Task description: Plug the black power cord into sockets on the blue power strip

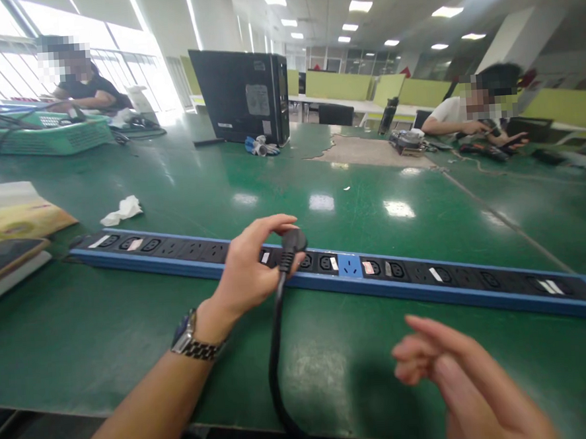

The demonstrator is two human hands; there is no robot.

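A long blue and black power strip (pixel 401 292) lies across the green table, with rows of sockets, several white labels and one blue socket block near its middle. My left hand (pixel 248 262), with a watch (pixel 194 338) on its wrist, grips a black power plug (pixel 293 242) just above the strip. From the plug a thick black cord (pixel 276 353) hangs down over the table's near edge. My right hand (pixel 462 381) is raised at the lower right, apart from the strip, its fingers loosely bent and apart with nothing between them.
At left are a phone (pixel 10 260) and a yellow packet (pixel 19 213); crumpled tissue (pixel 123 210) lies behind the strip. Farther back stand a green basket (pixel 64 137) with cables, a black computer case (pixel 240 97) and gloves (pixel 261 146). Two people sit across the table.
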